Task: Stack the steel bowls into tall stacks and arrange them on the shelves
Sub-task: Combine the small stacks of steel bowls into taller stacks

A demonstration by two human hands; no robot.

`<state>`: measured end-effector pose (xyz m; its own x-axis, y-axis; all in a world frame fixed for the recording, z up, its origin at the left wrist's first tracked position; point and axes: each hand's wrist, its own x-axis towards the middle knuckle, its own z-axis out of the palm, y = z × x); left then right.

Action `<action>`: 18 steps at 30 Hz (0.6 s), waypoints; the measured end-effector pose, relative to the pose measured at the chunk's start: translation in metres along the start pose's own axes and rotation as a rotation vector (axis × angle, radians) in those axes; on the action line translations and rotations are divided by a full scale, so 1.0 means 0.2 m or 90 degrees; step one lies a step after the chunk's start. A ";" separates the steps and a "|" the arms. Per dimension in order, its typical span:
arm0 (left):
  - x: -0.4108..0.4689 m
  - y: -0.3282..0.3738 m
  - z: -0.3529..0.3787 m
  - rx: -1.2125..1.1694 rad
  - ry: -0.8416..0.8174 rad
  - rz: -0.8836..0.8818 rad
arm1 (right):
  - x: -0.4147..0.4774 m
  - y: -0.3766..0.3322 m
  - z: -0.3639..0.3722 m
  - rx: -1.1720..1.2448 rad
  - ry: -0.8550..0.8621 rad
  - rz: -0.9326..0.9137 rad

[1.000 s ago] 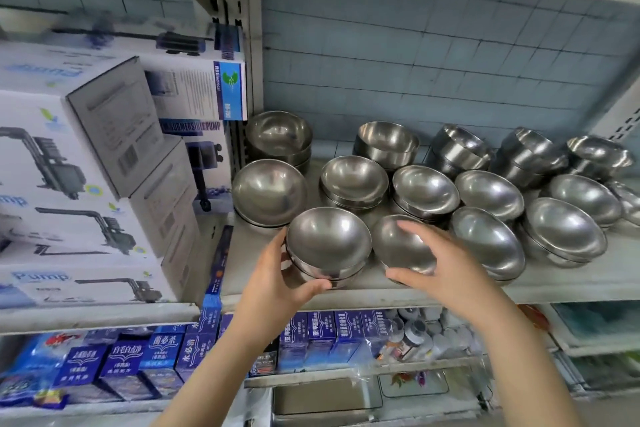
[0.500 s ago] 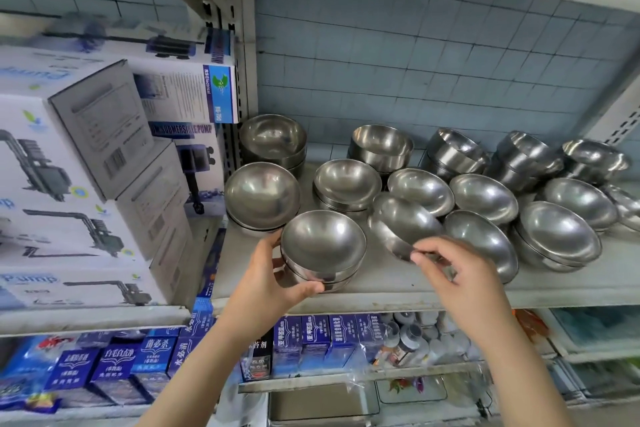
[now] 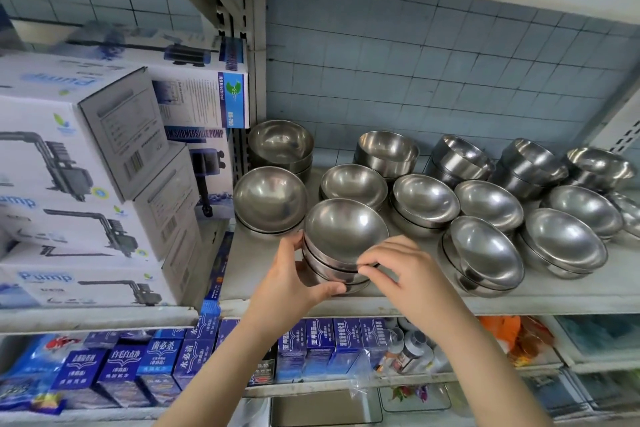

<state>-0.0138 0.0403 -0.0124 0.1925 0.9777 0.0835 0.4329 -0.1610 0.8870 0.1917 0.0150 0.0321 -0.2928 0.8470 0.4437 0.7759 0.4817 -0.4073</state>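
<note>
- A short stack of bowls [image 3: 332,269] is shown at the front edge of the shelf [image 3: 450,302], near its left end.
- The stack's left side is gripped by the left hand [image 3: 294,284], with the thumb curled along the base.
- The top bowl [image 3: 346,229] is pinched at its front rim by the right hand [image 3: 412,274].
- Other bowls [image 3: 485,250] are ranged behind and to the right.

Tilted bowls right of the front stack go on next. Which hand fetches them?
Right, likely. The right hand, pinching the rim of the front stack, is nearest the tilted bowls; the left hand grips that stack.
</note>
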 end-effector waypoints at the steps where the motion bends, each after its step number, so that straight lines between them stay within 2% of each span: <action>1: 0.01 0.00 0.00 0.002 0.003 0.002 | 0.00 0.01 0.00 -0.002 -0.004 -0.001; 5: 0.02 -0.02 0.02 0.009 -0.004 -0.011 | -0.01 0.02 -0.01 0.001 -0.007 0.004; 10: 0.04 -0.02 0.03 0.007 -0.025 -0.023 | -0.05 0.05 -0.07 0.015 0.000 0.073; 15: 0.06 -0.02 0.04 0.003 -0.042 -0.033 | -0.19 0.19 -0.26 -0.134 0.138 0.249; 18: 0.07 -0.02 0.05 0.002 -0.051 -0.037 | -0.30 0.30 -0.31 -0.210 0.094 0.383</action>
<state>-0.0040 0.0529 -0.0199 0.2362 0.9717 -0.0054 0.4486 -0.1042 0.8876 0.2900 -0.0207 0.0313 0.3019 0.8943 0.3302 0.9151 -0.1748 -0.3633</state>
